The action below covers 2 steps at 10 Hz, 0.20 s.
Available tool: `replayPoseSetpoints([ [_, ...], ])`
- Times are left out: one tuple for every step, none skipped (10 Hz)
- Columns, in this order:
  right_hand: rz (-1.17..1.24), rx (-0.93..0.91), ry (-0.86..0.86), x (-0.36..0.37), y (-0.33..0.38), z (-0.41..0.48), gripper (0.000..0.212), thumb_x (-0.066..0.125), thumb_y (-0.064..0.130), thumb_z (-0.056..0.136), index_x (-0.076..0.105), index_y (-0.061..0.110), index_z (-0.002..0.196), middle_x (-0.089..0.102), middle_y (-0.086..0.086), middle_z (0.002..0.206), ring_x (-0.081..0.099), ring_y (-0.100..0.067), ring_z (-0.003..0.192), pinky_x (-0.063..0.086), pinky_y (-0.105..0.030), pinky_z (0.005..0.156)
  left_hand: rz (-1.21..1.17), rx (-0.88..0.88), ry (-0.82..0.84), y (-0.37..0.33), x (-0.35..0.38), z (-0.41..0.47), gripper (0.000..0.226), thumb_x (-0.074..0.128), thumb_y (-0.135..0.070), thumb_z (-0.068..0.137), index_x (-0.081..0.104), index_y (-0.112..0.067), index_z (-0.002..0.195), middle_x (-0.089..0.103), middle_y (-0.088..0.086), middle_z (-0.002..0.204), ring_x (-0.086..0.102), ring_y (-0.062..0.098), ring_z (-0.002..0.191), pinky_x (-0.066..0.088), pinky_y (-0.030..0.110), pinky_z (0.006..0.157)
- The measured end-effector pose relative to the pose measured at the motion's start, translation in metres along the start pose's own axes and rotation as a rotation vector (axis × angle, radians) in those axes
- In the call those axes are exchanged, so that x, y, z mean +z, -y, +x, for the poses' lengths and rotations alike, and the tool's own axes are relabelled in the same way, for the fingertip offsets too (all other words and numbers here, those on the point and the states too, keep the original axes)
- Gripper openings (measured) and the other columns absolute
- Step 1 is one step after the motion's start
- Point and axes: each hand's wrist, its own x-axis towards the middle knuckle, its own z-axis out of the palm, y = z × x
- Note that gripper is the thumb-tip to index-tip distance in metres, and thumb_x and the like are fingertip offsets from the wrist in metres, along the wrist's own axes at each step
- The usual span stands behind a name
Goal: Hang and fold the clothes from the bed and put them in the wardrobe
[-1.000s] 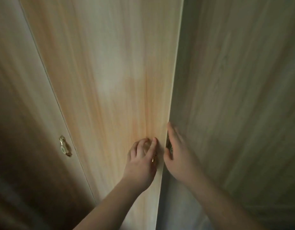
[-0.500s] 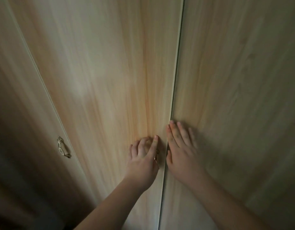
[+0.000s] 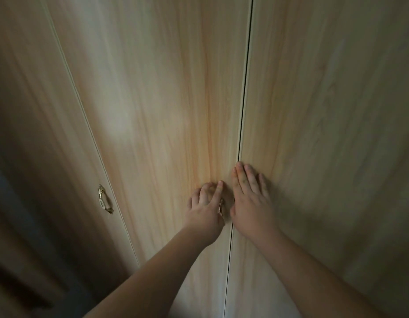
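Right door (image 3: 325,111) now flush, seam (image 3: 243,111) narrow; right hand (image 3: 250,203) flat on it, left hand (image 3: 204,207) round handle (image 3: 220,205).

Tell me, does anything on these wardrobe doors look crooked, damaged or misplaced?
Nothing stands out. The middle door and right door meet along a thin, even gap, with nothing caught in it. The left hand grips a gold handle; the right hand lies flat on the right door.

The pale wood-grain wardrobe (image 3: 164,111) stood shut, a dark seam (image 3: 245,99) between two doors. Just left of the seam sat a brass handle (image 3: 220,206), a left hand (image 3: 205,207) against it; just right, a right hand (image 3: 251,203) lay flat. A white-inset handle (image 3: 103,200) sat well left.
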Motion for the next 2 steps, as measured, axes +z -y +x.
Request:
replayPoseSetpoints([
  [0.056,0.043,0.137,-0.025,0.005,-0.01,0.078,0.014,0.044,0.087,0.01,0.013,0.159,0.002,-0.001,0.167,-0.005,-0.019,0.153,0.01,-0.044,0.123,-0.035,0.037,0.071,-0.004,-0.022,-0.015,0.082,0.052,-0.034,0.093,0.001,-0.035,0.158,0.003,0.001,0.166,0.002,0.029,0.152,0.018,0.051,0.121],
  [0.08,0.072,0.213,-0.045,0.013,-0.03,0.075,0.025,0.042,0.091,0.01,0.014,0.158,0.003,0.0,0.167,-0.003,-0.018,0.153,0.011,-0.042,0.123,0.009,0.082,0.151,-0.006,-0.05,-0.04,0.078,0.046,-0.037,0.097,-0.002,-0.033,0.158,-0.006,0.002,0.167,-0.003,0.03,0.154,0.012,0.053,0.122],
])
